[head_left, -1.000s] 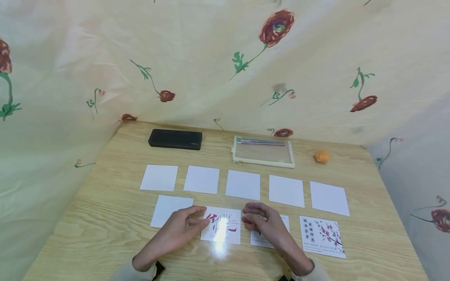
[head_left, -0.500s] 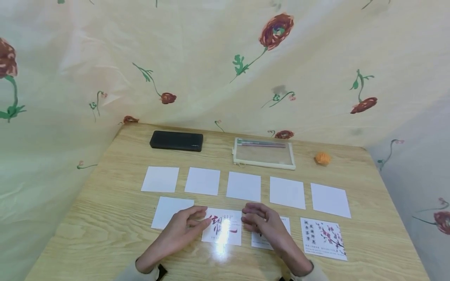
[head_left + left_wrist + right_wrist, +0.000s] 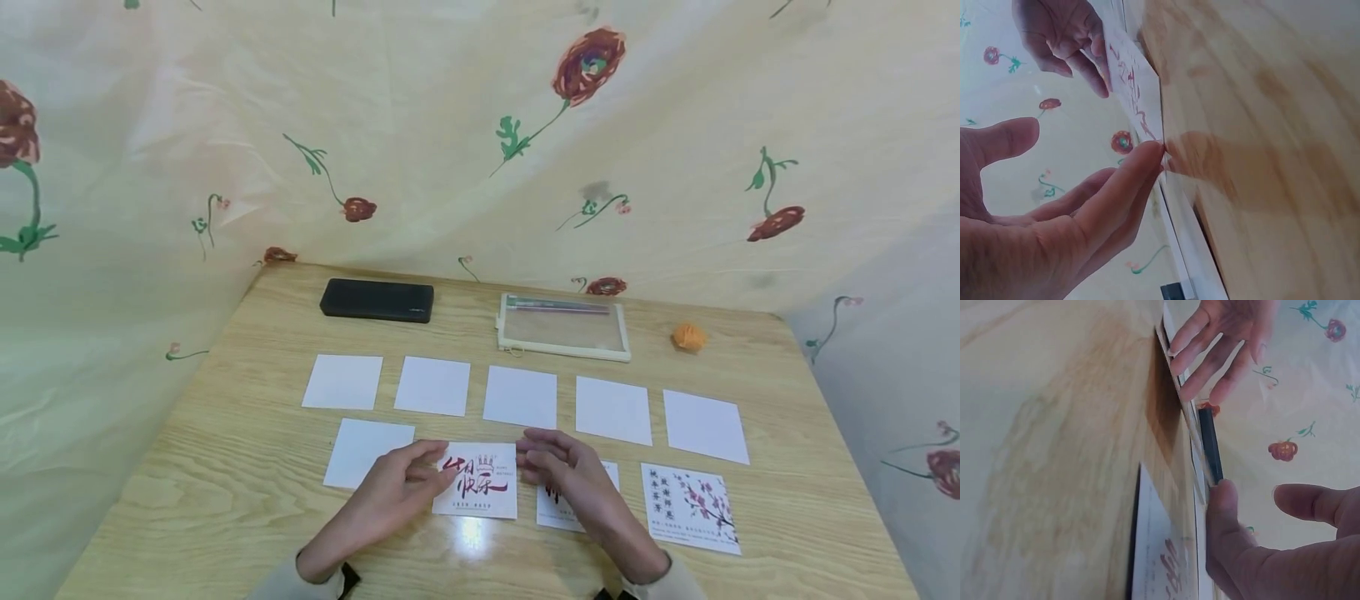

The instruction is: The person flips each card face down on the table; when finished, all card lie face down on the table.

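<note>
Holds the white birthday card with dark red lettering (image 3: 476, 487) between left hand (image 3: 393, 493) and right hand (image 3: 573, 482), one at each side edge, printed face up; meets the left edge with outstretched left fingertips, overlapping the far left corner in the head view; meets the right edge with the right fingertips, reaching across the neighbouring printed card (image 3: 557, 512) to get there; favours neither hand for nearness, being about equally close to both; pinches nothing within either hand alone, as far as the wrist views show, having fingers long and loosely spread, with one digit of each raised well apart from the card, and by the look of it relies on inward pressure from both sides; runs the card's seemingly wider way straight from hand to hand; seems to sit just above the wooden tabletop (image 3: 225, 467), judging by the dark shadow alongside in the right wrist view, though cannot tell how level; has the near blank card (image 3: 360, 450) partly hidden by the left hand, and the middle blank card of the far row (image 3: 520, 396) beyond and slightly to the right.
</note>
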Demonstrator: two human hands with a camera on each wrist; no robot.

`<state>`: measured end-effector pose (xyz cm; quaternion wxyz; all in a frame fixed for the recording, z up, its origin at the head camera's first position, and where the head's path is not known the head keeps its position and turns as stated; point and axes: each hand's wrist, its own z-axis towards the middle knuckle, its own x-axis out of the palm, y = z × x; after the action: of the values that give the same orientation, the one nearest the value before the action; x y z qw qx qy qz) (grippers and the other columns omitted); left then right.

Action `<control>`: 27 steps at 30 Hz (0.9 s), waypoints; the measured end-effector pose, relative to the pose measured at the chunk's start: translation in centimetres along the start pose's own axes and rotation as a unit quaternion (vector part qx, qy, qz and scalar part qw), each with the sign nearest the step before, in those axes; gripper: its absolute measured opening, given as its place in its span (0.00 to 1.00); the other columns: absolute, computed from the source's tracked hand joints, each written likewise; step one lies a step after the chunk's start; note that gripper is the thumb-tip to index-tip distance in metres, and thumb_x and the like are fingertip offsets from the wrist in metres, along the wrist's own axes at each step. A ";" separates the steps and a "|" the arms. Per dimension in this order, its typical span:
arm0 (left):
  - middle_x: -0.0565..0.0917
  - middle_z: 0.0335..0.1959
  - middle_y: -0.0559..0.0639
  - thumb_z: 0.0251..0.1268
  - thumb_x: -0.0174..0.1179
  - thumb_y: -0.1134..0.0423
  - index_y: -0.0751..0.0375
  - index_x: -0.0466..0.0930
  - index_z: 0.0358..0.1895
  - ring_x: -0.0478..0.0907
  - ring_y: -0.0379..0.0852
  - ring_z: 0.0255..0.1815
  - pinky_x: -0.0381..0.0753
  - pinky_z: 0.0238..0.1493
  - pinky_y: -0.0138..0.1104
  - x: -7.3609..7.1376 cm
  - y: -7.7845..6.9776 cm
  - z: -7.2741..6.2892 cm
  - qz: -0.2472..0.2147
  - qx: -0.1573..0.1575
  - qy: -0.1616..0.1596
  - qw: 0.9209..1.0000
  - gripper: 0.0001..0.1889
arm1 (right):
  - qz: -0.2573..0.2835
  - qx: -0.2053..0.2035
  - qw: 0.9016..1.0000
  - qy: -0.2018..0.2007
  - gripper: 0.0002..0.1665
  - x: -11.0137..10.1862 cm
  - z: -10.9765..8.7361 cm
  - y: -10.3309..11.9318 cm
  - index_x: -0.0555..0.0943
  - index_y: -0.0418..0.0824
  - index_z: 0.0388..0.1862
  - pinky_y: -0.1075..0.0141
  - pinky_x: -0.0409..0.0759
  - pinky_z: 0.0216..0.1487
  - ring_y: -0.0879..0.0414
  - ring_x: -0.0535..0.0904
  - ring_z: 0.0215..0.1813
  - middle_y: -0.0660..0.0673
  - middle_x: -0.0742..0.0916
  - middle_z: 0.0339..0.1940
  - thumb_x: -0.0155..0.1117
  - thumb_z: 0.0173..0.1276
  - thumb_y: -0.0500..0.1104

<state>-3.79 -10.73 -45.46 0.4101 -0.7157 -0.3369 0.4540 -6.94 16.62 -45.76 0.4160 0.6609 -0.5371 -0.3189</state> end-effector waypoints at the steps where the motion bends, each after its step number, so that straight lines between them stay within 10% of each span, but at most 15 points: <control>1: 0.81 0.68 0.65 0.75 0.62 0.45 0.64 0.75 0.71 0.87 0.59 0.59 0.87 0.56 0.50 0.1 -0.1 -0.1 0.009 0.001 0.000 1.000 0.32 | 0.002 -0.002 1.000 0.004 0.28 -0.1 0.0 0.0 0.69 0.30 0.74 0.66 0.87 0.59 0.53 0.87 0.60 0.30 0.82 0.68 0.57 0.79 0.36; 16: 0.70 0.76 0.70 0.78 0.56 0.39 0.60 0.70 0.76 0.70 0.67 0.75 0.74 0.69 0.62 1.4 -1.6 -0.3 0.082 0.057 0.038 0.994 0.35 | 0.058 -0.005 0.995 0.083 0.30 1.2 0.6 0.2 0.68 0.22 0.71 0.65 0.87 0.59 0.53 0.88 0.54 0.33 0.85 0.59 0.60 0.80 0.42; 27: 0.75 0.73 0.64 0.84 0.51 0.46 0.59 0.67 0.76 0.83 0.58 0.65 0.89 0.54 0.38 1.9 -1.3 0.7 -0.081 0.057 0.084 0.992 0.29 | 0.020 -0.034 0.993 0.115 0.28 2.8 1.2 -0.6 0.74 0.23 0.64 0.63 0.89 0.55 0.54 0.90 0.48 0.36 0.87 0.54 0.66 0.77 0.43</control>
<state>-3.94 -8.36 -45.22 0.5120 -0.6975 -0.3316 0.3761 -7.05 13.66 -46.78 0.5031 0.6676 -0.4884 -0.2504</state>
